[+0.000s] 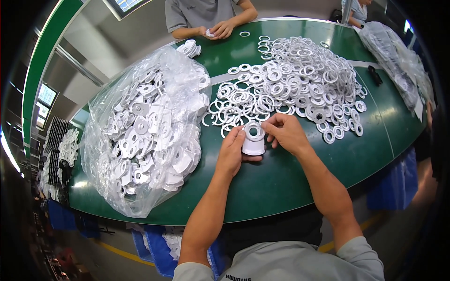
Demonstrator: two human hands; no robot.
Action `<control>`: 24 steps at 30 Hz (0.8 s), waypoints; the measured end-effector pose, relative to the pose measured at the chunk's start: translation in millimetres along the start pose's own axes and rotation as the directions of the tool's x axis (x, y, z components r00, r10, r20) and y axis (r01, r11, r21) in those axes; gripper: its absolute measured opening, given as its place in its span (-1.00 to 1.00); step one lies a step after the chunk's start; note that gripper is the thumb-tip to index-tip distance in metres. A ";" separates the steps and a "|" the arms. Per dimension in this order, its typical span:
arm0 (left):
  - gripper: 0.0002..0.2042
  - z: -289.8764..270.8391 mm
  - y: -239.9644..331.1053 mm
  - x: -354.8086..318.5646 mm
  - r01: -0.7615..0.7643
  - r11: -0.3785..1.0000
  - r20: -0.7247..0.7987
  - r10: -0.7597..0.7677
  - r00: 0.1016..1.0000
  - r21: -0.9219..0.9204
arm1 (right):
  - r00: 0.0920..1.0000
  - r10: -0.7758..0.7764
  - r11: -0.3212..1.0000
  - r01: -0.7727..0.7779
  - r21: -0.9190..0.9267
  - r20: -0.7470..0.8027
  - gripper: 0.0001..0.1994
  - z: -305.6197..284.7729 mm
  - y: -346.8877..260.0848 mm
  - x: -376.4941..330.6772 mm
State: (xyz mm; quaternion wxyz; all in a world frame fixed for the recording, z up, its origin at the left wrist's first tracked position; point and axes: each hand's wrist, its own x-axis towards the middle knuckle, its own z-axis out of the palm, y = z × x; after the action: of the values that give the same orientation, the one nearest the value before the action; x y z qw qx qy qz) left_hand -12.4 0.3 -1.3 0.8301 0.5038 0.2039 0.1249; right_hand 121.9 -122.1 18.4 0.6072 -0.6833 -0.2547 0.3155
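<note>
In front of me, over the table's near side, my left hand (230,153) is closed around a white plastic part (253,149) with a rounded lower end. A white ring (254,125) lies at the part's upper end, around its round hole. My right hand (287,133) is closed, thumb and forefinger pinching at the ring's right edge; how far the ring is seated I cannot tell. Just beyond my hands spreads a large heap of loose white rings (307,70). To the left, a clear plastic bag (101,140) holds many white plastic parts (140,124) like the one in my hand.
The green table (276,192) curves around me. Across it, a co-worker's hands (220,31) hold a small white piece. A black tool (375,75) and another plastic bag (391,51) lie at the right. Blue bins (161,250) stand below the table edge.
</note>
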 end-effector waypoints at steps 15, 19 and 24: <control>-0.65 -1.8 -3.5 1.9 0.009 0.996 0.029 -0.011 1.000 0.087 | 1.000 -0.023 0.989 0.022 -0.146 -0.005 -0.81 -2.0 -5.5 -0.7; -0.66 0.0 -4.1 2.3 0.009 0.993 0.030 -0.013 0.999 0.121 | 1.000 -0.019 0.986 0.019 -0.165 0.000 -0.82 -4.2 -6.9 -1.3; -0.66 0.9 -3.6 3.3 -0.001 0.989 0.049 -0.006 0.999 0.145 | 0.999 -0.039 0.987 0.044 -0.154 0.035 -0.73 -4.2 -3.8 -2.4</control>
State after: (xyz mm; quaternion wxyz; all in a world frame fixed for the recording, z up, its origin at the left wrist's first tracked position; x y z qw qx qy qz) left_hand -9.1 -0.7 -4.9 0.7961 0.5657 0.1924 0.0961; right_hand 123.6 -126.2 22.7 0.5547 -0.7179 -0.3022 0.2927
